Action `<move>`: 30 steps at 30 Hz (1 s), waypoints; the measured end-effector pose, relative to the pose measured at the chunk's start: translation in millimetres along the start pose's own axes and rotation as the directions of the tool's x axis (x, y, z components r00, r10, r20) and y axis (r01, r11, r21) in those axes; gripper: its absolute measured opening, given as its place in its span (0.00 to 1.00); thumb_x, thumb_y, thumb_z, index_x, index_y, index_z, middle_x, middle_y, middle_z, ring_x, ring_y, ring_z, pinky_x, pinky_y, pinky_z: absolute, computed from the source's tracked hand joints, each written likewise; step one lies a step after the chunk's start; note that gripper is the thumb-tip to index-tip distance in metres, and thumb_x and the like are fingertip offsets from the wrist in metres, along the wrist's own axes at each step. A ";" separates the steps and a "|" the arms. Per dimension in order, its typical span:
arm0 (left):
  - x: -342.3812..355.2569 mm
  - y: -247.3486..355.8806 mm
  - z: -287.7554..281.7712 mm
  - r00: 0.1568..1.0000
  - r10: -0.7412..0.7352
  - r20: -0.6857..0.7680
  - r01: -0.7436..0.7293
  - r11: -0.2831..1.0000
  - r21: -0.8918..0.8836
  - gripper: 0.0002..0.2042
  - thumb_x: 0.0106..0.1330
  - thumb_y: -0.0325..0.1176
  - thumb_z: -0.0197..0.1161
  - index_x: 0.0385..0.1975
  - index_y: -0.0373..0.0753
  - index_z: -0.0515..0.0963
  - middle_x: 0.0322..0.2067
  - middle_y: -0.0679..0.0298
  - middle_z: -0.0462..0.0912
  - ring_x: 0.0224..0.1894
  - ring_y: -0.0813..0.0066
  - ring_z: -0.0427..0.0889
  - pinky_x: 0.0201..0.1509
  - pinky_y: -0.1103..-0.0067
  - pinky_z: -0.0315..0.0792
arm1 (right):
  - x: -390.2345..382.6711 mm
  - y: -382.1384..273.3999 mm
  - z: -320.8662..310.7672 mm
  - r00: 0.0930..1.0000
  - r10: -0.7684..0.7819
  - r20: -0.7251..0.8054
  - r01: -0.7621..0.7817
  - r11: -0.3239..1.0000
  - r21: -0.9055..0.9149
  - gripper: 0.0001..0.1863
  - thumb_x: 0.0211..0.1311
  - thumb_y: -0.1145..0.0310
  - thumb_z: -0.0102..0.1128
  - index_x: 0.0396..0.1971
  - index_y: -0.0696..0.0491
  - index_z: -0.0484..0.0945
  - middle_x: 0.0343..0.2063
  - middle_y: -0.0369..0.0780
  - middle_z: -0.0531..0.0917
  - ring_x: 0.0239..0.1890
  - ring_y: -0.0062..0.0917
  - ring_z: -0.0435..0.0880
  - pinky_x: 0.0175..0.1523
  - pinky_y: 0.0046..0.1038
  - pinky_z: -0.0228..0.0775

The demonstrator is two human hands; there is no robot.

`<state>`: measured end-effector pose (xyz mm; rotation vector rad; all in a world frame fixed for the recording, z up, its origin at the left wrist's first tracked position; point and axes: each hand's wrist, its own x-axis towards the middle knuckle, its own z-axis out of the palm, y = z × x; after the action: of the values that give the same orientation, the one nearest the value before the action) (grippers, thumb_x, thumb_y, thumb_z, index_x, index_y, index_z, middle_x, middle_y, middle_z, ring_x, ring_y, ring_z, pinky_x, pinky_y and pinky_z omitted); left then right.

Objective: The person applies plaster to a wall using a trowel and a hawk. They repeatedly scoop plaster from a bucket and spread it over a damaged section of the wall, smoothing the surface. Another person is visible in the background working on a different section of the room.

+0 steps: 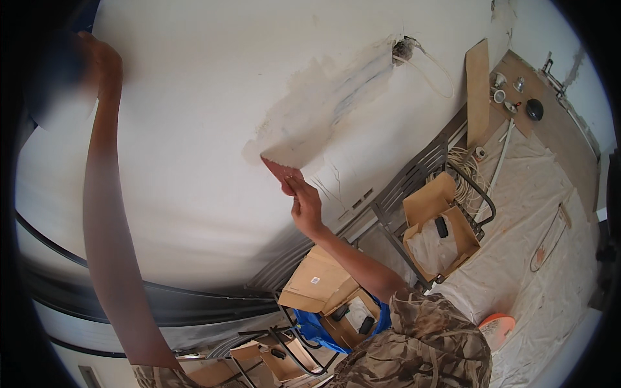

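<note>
My right hand (pixel 306 205) is closed on a red putty spreader (pixel 281 173), whose toothed-looking edge lies against the white wall (pixel 194 123). Just above the blade spreads a patch of greyish filler (pixel 304 113). It runs up toward a ragged hole (pixel 403 50) with loose pale cables (pixel 435 76) coming out. My left hand (pixel 107 61) is raised high at the far left, beside a blurred dark blue shape (pixel 61 74). Its fingers are mostly hidden, so I cannot make out whether it grips that shape.
Metal-framed chairs (pixel 388 242) stand along the wall, bearing open cardboard boxes (pixel 443 239) with small black items. Plastic sheeting (pixel 517 258) covers the floor at right, with an orange-rimmed bowl (pixel 498 328). Coiled cable (pixel 462 174) and a leaning board (pixel 477 94) are near the corner.
</note>
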<state>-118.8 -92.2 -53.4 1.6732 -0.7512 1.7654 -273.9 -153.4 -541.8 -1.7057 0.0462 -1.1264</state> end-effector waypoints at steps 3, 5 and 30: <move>-2.1 0.6 -2.3 0.993 0.106 -0.042 -0.106 0.994 0.007 0.42 0.66 0.61 0.48 0.60 0.21 0.55 0.60 0.41 0.63 0.62 0.51 0.62 0.62 0.62 0.60 | 22.7 24.8 -21.8 0.988 0.082 -0.135 -0.070 0.994 0.089 0.20 0.61 0.84 0.48 0.53 0.57 0.76 0.47 0.46 0.82 0.48 0.38 0.81 0.53 0.33 0.71; -1.9 2.3 -2.2 0.978 0.195 -0.074 -0.194 0.981 0.028 0.39 0.68 0.57 0.50 0.58 0.20 0.57 0.58 0.39 0.66 0.59 0.51 0.66 0.60 0.62 0.65 | 66.1 65.2 -49.6 0.956 0.181 -0.233 -0.169 0.983 0.067 0.16 0.65 0.80 0.47 0.51 0.59 0.76 0.45 0.47 0.83 0.48 0.35 0.82 0.53 0.30 0.71; 5.4 0.2 -0.3 0.987 0.154 -0.056 -0.159 0.982 -0.099 0.33 0.69 0.50 0.54 0.53 0.18 0.61 0.53 0.40 0.70 0.50 0.54 0.72 0.54 0.66 0.71 | 34.8 60.7 -55.0 0.960 0.093 -0.263 -0.087 0.996 0.033 0.15 0.68 0.78 0.47 0.51 0.59 0.77 0.47 0.46 0.82 0.52 0.38 0.80 0.56 0.32 0.70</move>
<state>-119.3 -91.9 -48.0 1.5347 -0.9576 1.8331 -264.3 -238.9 -564.6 -1.5095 0.2755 -1.2749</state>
